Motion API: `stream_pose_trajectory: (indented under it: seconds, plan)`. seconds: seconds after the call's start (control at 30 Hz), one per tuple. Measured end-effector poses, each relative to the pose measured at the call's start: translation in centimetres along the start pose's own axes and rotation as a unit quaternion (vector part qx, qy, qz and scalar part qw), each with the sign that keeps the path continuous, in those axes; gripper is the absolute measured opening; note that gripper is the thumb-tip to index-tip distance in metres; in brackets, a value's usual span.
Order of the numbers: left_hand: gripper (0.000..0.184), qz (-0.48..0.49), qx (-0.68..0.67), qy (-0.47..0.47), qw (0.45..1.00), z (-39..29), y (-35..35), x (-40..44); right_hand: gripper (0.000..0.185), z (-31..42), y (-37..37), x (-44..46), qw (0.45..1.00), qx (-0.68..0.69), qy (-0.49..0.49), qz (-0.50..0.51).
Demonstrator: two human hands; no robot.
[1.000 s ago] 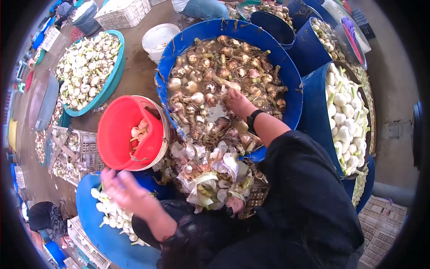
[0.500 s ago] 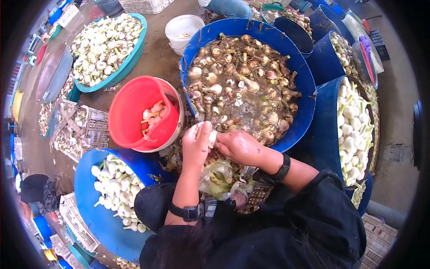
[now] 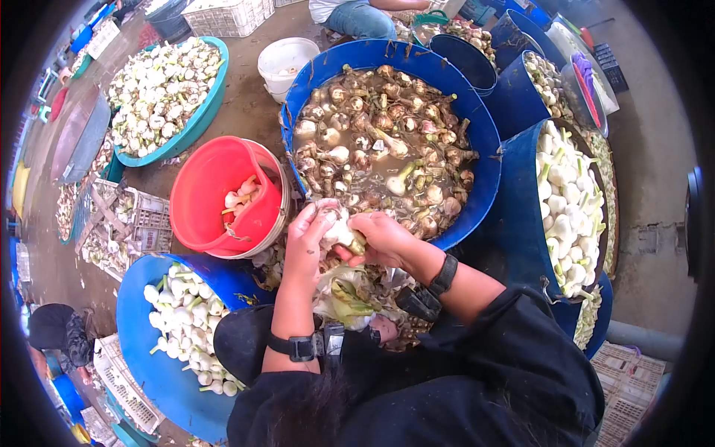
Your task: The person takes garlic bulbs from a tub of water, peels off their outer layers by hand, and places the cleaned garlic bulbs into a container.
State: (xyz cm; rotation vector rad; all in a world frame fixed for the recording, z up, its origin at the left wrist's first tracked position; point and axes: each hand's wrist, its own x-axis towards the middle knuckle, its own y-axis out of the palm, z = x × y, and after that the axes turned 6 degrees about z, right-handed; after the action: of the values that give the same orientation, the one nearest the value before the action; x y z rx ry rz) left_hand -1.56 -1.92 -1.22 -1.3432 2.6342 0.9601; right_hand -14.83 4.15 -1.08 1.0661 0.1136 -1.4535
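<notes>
Between both hands, over the near rim of a blue tub [image 3: 488, 186], is a garlic bulb [image 3: 339, 232] with whitish skin and a greenish stem end. My left hand [image 3: 304, 237] grips its left side. My right hand [image 3: 383, 237] has its fingers closed on the stem side. Muddy water and many brown-skinned garlic bulbs [image 3: 350, 123] fill the tub. Peeled skins and leaves [image 3: 346, 290] are heaped just below my hands.
A red bucket [image 3: 195, 195] with a few pinkish bulbs stands left of the tub. Cleaned white garlic fills a blue container [image 3: 138, 328] at lower left and another blue container [image 3: 518, 201] at right. Behind are a white bucket [image 3: 287, 63], a teal basin [image 3: 212, 100] and a seated person [image 3: 361, 18].
The view has shifted slightly. The garlic bulb between my hands now shows more fully, with its stem end toward my right hand. A pale bulb now shows in the tub water.
</notes>
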Motion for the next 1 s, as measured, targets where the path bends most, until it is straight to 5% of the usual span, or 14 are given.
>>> stream_pose_trajectory:
  seconds: [0.13, 0.2, 0.27, 0.33, 0.43, 0.47, 0.57, 0.6, 0.67, 0.7, 0.8, 0.87, 0.93, 1.0]
  plan:
    - [0.041, 0.027, 0.093, -0.054, 0.994, -1.0, -1.3, 0.4, 0.023, -0.9, -0.4, -0.1, 0.955, -0.218, -0.201, -0.006]
    - [0.051, 0.04, 0.234, -0.07, 0.969, 0.2, -1.7, 0.3, 0.021, -0.8, -1.3, 0.4, 0.641, -0.625, -0.425, -0.132]
    - [0.059, 0.077, 0.387, -0.023, 0.919, -0.1, -0.5, -0.5, 0.021, -0.8, -1.8, 0.7, 0.729, -0.563, -0.351, -0.167]
    - [0.056, 0.044, 0.479, 0.089, 0.872, -0.4, 1.0, -1.1, 0.019, 0.6, -2.7, 1.3, 0.986, -0.106, -0.075, -0.103]
    - [0.032, 0.076, 0.686, 0.301, 0.659, -0.2, 0.8, -1.0, 0.02, 1.2, -2.9, 0.8, 0.994, -0.008, -0.077, -0.071]
    - [0.032, 0.076, 0.686, 0.299, 0.659, 0.1, 0.6, -0.8, 0.021, 1.5, -2.5, 0.2, 0.995, 0.033, -0.076, -0.056]
    - [0.021, -0.009, 0.188, 0.173, 0.967, 1.1, 0.3, -0.5, 0.022, 1.0, -0.9, -1.5, 0.978, 0.108, -0.175, 0.031]
    - [0.017, -0.065, -0.027, 0.159, 0.985, 1.3, -0.3, 0.0, 0.023, 0.6, -0.2, -2.1, 0.956, 0.132, -0.254, 0.065]
    - [0.017, -0.09, -0.242, 0.074, 0.963, 0.4, -2.1, 0.0, 0.026, -0.2, -0.8, -4.6, 0.876, -0.324, -0.352, 0.061]
    - [0.018, -0.161, -0.276, 0.012, 0.947, -0.4, -2.2, 0.0, 0.028, -0.9, -1.5, -5.5, 0.863, -0.369, -0.339, 0.064]
    - [0.02, -0.044, -0.445, -0.039, 0.893, 0.9, -7.3, -0.1, 0.034, -1.6, -2.7, -7.3, 0.916, -0.072, -0.39, 0.069]
    - [0.026, -0.18, -0.385, -0.059, 0.903, -0.7, -5.0, -0.4, 0.04, 1.8, -1.1, -9.7, 0.88, 0.072, -0.463, 0.083]
    - [0.033, -0.07, -0.435, -0.02, 0.897, -0.6, -5.1, -0.7, 0.045, 3.6, -1.5, -11.1, 0.893, 0.137, -0.4, 0.155]
    - [0.036, -0.071, -0.463, 0.073, 0.881, -3.5, -4.6, -2.3, 0.044, 2.9, -6.2, -8.6, 0.927, -0.213, -0.224, 0.211]
